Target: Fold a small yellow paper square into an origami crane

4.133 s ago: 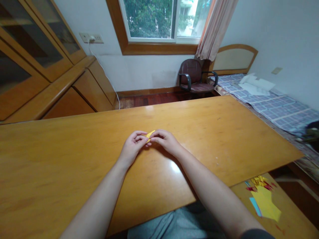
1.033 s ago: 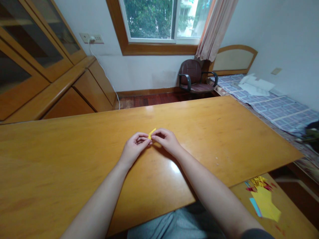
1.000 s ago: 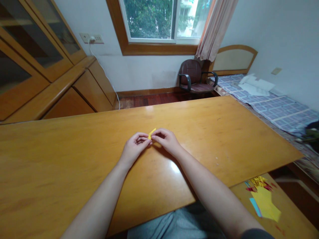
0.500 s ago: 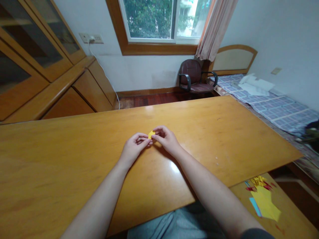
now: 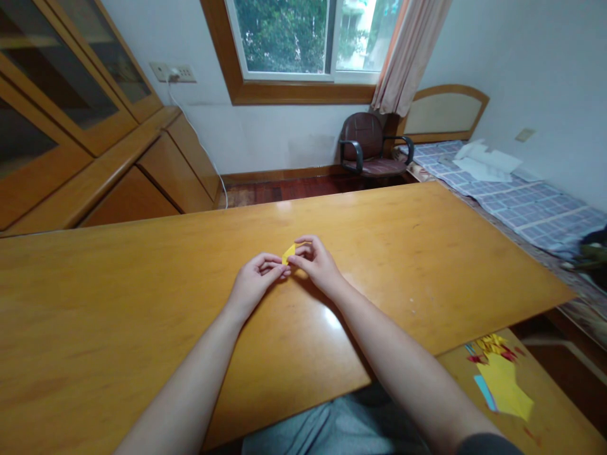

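2 hands (image 5: pixel 256 276) (image 5: pixel 317 262), 1 held paper (image 5: pixel 288 254)

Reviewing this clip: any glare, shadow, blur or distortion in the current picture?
Head view: bright glare on the table, between the forearms; head view: a dark shadow below the right forearm; head view: washed-out brightness through the window's right pane; head view: the folded yellow paper is too small to read its creases; head view: stretched, wide-angle look toward the edges.

Left arm (image 5: pixel 190 373) and right arm (image 5: pixel 403 341) slanting inward, left hand (image 5: pixel 253 278) with thumb pinched towards bent fingers (image 5: pixel 270 258), right hand (image 5: pixel 320 265) also pinching, its forefinger arched above the rest, thumb tips nearly meeting
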Motion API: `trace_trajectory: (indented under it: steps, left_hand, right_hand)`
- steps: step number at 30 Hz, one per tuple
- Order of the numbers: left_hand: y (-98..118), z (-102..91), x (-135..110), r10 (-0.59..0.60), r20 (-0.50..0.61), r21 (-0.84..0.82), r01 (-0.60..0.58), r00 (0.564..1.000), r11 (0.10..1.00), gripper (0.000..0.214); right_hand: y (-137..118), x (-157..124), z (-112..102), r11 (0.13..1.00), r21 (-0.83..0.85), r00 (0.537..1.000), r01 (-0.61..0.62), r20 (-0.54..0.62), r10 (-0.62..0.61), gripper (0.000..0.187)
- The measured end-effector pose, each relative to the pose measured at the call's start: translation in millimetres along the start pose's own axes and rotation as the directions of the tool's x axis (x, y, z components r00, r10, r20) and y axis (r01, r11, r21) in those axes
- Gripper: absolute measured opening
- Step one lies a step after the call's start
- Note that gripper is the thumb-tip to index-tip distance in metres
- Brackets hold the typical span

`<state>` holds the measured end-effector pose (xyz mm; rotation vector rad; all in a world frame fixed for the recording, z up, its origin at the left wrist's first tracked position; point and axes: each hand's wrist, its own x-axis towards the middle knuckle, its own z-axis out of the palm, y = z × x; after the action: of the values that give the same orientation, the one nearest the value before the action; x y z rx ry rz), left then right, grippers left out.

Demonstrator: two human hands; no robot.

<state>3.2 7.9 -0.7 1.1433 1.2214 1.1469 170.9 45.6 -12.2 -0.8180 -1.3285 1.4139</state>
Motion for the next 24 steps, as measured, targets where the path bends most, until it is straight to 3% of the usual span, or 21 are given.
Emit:
trace_trajectory:
  steps: [24]
  left_hand:
    - [-2.3,-3.4,1.5,-0.061,0.048,-0.048,0.063,0.997,0.997,0.033]
  right_hand:
    - [0.6,-1.2,0.3,1.000,-0.010,1.000,0.016,0.025,-0.016,0.037]
